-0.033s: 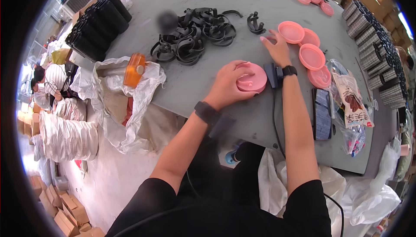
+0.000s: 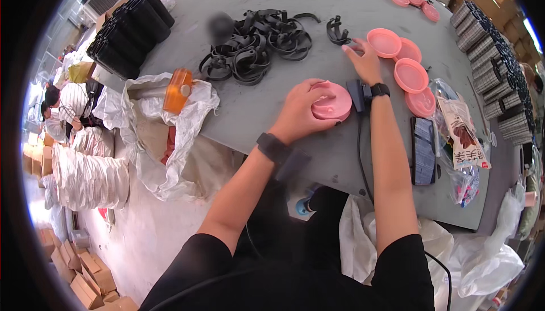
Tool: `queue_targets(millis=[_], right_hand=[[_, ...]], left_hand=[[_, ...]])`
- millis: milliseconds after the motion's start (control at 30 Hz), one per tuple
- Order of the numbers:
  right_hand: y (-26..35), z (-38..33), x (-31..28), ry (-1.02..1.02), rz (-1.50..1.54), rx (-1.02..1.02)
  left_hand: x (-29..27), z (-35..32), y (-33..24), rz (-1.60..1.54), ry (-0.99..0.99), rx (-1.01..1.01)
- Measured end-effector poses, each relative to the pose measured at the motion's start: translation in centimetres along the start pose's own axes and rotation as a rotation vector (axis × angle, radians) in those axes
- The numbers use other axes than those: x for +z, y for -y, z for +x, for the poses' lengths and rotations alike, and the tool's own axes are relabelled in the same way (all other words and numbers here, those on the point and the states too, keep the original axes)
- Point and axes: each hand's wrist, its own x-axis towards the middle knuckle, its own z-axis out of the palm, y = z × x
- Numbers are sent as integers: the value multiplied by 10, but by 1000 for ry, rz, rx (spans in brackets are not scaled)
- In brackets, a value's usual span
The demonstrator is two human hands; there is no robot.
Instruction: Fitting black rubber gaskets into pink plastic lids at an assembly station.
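Note:
My left hand (image 2: 299,111) is closed round the rim of a pink round lid (image 2: 339,102), which is low over the grey table or resting on it; I cannot tell which. My right hand (image 2: 364,63) reaches further out, its thumb and fingers apart with nothing between them. Just beyond its fingertips lies a small black curved handle-like part (image 2: 337,29); whether they touch it I cannot tell. Left of that is a tangled heap of black looped plastic parts (image 2: 250,55). Beside my right hand several pink round lids (image 2: 411,76) lie in a row, hollow side up.
Black cylinders (image 2: 131,32) stand at the table's left, stacked patterned cylinders (image 2: 493,67) at the right. A phone-like dark slab (image 2: 423,151) and plastic packets (image 2: 462,132) lie right of my forearm. An orange bottle (image 2: 178,90) rests on a white sack (image 2: 198,103) at the left edge.

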Motion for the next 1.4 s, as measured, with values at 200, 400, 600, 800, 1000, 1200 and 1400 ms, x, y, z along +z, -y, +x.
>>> queue_targets(millis=[200, 400, 600, 800, 1000, 1200, 1400], right_hand=[[-13, 23, 11, -80, 205, -23], [-15, 19, -11, -223, 903, 207], [-8, -9, -44, 101, 1509, 213], [-6, -70, -79, 424, 1183, 376], [17, -119, -97, 82, 185, 338], [38, -135, -85, -113, -534, -314], [35, -131, -52, 37, -522, -325]], left_hand=[[2, -1, 4, -117, -108, -69], [0, -2, 6, -151, -109, -80], [2, -2, 7, -129, -122, -80], [2, -2, 7, -186, -179, -87], [2, -3, 10, -112, -128, -38], [2, -11, 9, -20, -88, -59], [6, -8, 16, 30, -59, -34]])
